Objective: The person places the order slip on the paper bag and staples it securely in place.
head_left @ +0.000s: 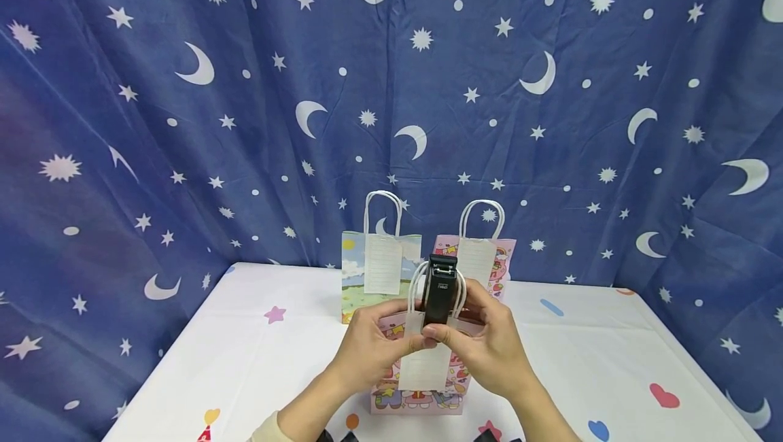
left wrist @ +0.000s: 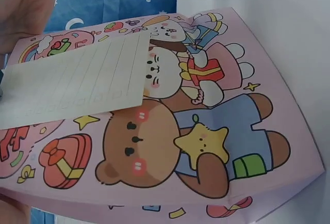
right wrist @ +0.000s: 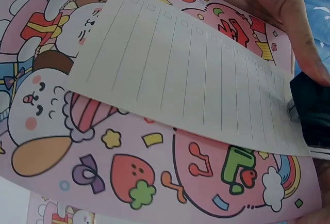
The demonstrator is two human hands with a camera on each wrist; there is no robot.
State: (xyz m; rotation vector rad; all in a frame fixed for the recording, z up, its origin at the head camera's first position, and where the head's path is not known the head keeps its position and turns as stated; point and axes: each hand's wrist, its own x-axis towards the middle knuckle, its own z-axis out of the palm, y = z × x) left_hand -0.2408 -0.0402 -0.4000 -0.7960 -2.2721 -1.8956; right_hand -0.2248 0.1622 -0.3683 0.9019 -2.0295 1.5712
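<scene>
A black stapler [head_left: 440,292] stands upright at the top edge of a pink cartoon gift bag [left wrist: 258,100], between its white twisted handles. Its lower end overlaps a cream lined card [right wrist: 175,74] on the bag's front. My left hand [head_left: 370,343] grips at the stapler from the left; its thumb meets the stapler's lower end, and its other fingers go behind the bag's rim. From the right, my right hand [head_left: 492,340] does the same, thumb on the stapler's lower front and fingers behind. Both hands' fingertips at the back are hidden.
Behind stand a landscape-print gift bag [head_left: 351,279] on the left and another pink gift bag [head_left: 504,251] on the right, each with a lined card at its handle. A white tablecloth [head_left: 293,360] with coloured shapes lies underneath. A blue moon-and-star curtain [head_left: 391,88] hangs around the table.
</scene>
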